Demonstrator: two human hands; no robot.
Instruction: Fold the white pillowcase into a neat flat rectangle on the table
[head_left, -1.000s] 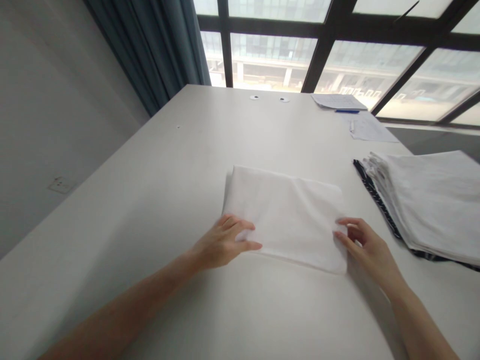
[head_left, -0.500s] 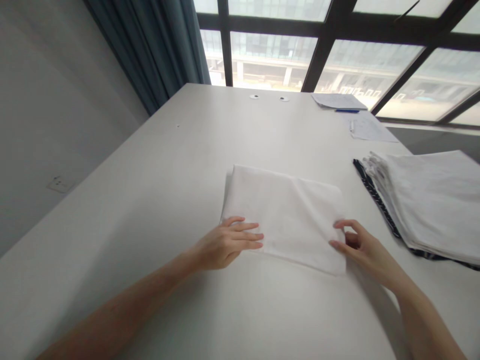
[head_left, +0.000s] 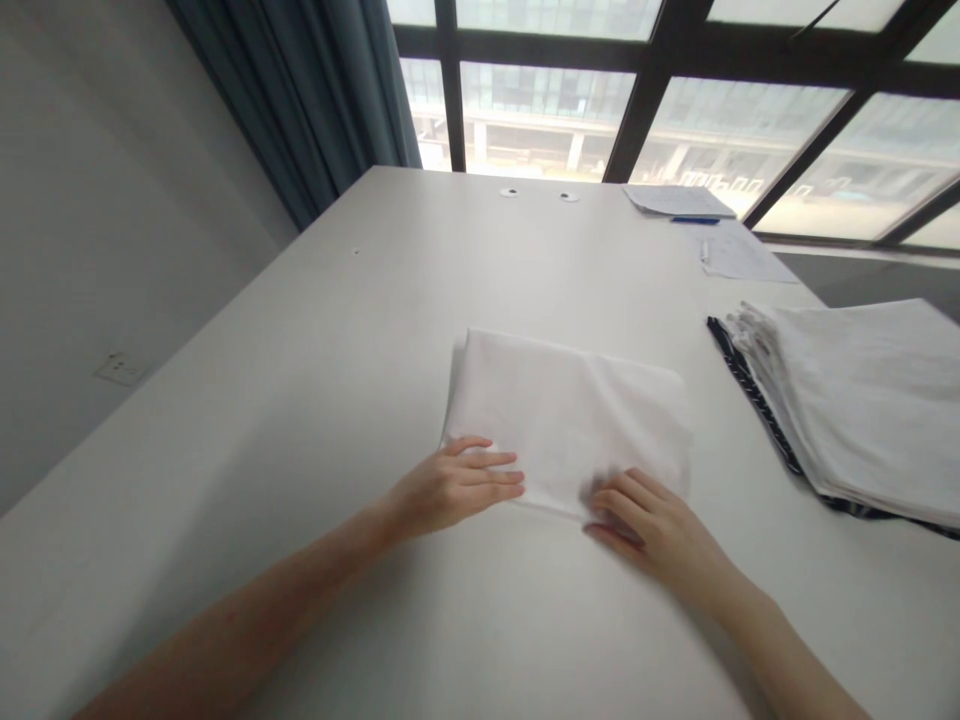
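A folded white cloth (head_left: 559, 400) lies flat on the white table, with a soft crease running across its right half. My left hand (head_left: 454, 485) rests on its near left corner, palm down and fingers spread. Over the near edge, right of the middle, is my right hand (head_left: 649, 520). Its fingers are bent and its thumb is held apart from them by the cloth's front edge. Motion blurs those fingertips, and I cannot tell whether they press on the fabric.
To the right, a stack of folded white cloths (head_left: 862, 400) lies on a black patterned cloth (head_left: 757, 400). Papers (head_left: 679, 200) and a blue pen (head_left: 694, 220) lie at the far right. Two round cable-hole covers (head_left: 509, 193) sit near the far edge. A blue curtain (head_left: 322, 90) hangs beyond.
My right hand has left the cloth's right edge and moved left to its near edge. That right side now lies flatter. My left hand has stayed nearly still.
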